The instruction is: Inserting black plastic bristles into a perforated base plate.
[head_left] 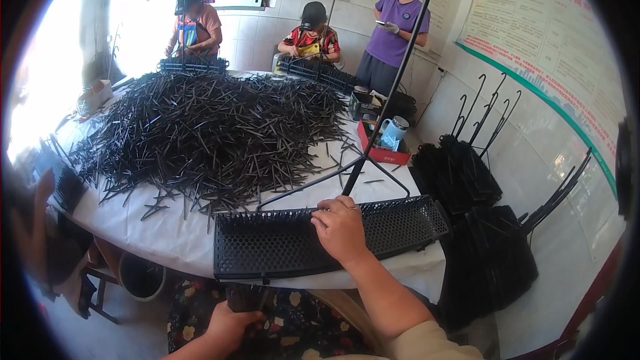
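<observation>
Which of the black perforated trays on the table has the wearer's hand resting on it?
The nearest tray, at the table's front edge: the right hand lies on its top rim. The two far trays sit before other workers.

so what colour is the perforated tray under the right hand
Black, all over; the perforated tray under the right hand shows best in the head view.

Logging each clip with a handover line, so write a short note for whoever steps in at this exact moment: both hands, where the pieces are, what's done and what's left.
Right hand: resting palm-down on the black perforated tray at the table's near edge, fingertips at its back rim.
Left hand: below the table edge over the lap, closed on a bundle of black sticks.
Loose black sticks: a big pile across the white table.
Done: a row of sticks stands along the tray's back edge; a long black rod frame rises behind it.
Left: most tray holes look unfilled; the pile is large.
</observation>
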The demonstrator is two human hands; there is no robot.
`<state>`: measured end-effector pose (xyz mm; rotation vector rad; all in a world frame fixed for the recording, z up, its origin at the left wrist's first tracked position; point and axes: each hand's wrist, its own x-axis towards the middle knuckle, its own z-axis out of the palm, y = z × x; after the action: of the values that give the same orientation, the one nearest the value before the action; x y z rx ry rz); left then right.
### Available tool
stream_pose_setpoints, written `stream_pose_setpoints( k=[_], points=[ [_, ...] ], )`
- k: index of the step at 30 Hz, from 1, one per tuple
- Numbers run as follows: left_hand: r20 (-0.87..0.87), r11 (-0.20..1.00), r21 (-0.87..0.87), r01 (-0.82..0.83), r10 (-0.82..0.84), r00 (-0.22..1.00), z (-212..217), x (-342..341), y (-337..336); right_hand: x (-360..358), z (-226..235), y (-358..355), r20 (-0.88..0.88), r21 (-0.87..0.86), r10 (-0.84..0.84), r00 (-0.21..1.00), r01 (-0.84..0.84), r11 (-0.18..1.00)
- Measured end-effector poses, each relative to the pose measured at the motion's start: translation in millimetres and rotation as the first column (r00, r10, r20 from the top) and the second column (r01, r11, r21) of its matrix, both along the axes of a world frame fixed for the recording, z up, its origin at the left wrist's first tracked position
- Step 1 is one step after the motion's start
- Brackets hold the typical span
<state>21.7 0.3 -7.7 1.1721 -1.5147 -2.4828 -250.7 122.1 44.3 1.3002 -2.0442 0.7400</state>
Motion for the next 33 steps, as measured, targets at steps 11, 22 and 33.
stream_pose_setpoints(
  k=[11, 22, 33],
  points=[
    [-0.133, 0.997, 0.018, -0.076, 0.077, 0.988, 9.2, -0.7, 0.3, 106.9, -12.3, -8.2, 0.955, -0.196, 0.265, 0.133, -0.388, 0.901],
    [-0.067, 0.996, -0.081, 0.021, -0.027, 0.997, 14.0, 9.1, -8.7, 135.3, -31.8, -25.9, 0.938, -0.29, 0.343, 0.042, -0.446, 0.847],
    [-0.162, 0.989, -0.143, 0.039, -0.062, 0.985, 8.8, 24.1, -24.4, 141.6, -25.3, -44.8, 0.926, -0.368, 0.364, -0.094, -0.427, 0.826]
  ],
)
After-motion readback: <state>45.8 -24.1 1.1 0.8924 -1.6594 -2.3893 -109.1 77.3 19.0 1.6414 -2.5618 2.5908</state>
